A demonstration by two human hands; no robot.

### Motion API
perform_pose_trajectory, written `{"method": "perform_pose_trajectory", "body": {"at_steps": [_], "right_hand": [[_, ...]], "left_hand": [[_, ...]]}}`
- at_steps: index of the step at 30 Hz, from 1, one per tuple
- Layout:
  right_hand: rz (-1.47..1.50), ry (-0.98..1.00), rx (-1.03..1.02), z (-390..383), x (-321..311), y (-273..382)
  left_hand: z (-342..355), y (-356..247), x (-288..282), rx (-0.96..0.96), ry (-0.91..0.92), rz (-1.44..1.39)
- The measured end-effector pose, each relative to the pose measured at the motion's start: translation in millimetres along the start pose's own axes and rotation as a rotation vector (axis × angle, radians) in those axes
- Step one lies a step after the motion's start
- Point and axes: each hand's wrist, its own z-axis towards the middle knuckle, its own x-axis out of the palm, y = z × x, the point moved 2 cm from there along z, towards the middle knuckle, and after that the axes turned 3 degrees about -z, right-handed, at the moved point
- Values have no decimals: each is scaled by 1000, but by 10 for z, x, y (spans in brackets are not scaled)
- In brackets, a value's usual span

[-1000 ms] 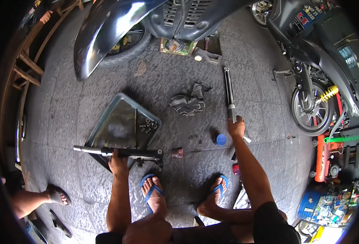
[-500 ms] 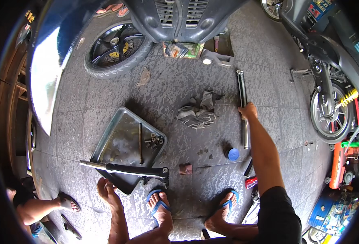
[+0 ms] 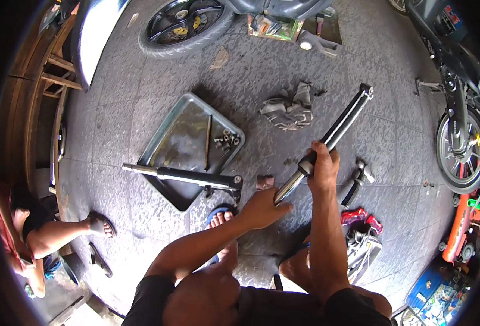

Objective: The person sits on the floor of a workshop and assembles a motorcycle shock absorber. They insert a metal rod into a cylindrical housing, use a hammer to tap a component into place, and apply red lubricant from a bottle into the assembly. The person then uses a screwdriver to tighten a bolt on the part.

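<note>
My left hand (image 3: 263,207) grips the lower chrome end of a silver-and-black fork tube (image 3: 347,119), which slants up to the right. Higher on that tube, at its dark collar, my right hand (image 3: 323,167) is closed around it. A second fork leg (image 3: 195,176) lies across the near end of a metal tray (image 3: 165,130), which also holds a rod (image 3: 208,141) and several small metal parts (image 3: 229,138). A brown square piece (image 3: 264,182) is just left of my left hand's tube end. A hammer (image 3: 362,176) and red-handled tools (image 3: 354,216) lie right of my hands.
A grey rag (image 3: 286,108) lies ahead, a loose wheel (image 3: 183,41) farther back. A motorbike (image 3: 457,136) and a red tool (image 3: 456,233) line the right. At left are a wooden bench (image 3: 55,76) and another person's leg (image 3: 63,236).
My left hand left the fork leg on the tray and now grips the tube in my right hand. That tube has moved nearer and tilted to the right. The view has shifted.
</note>
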Motion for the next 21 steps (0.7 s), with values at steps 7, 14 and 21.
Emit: {"method": "perform_pose_trajectory", "body": {"at_steps": [7, 14, 21], "right_hand": [[243, 49, -22, -269, -49, 209], [330, 26, -67, -280, -133, 374], [399, 78, -3, -206, -77, 396]], "left_hand": [[-230, -21, -28, 125, 7, 21], [-379, -35, -198, 232, 144, -26], [-503, 80, -504, 216, -423, 468]]}}
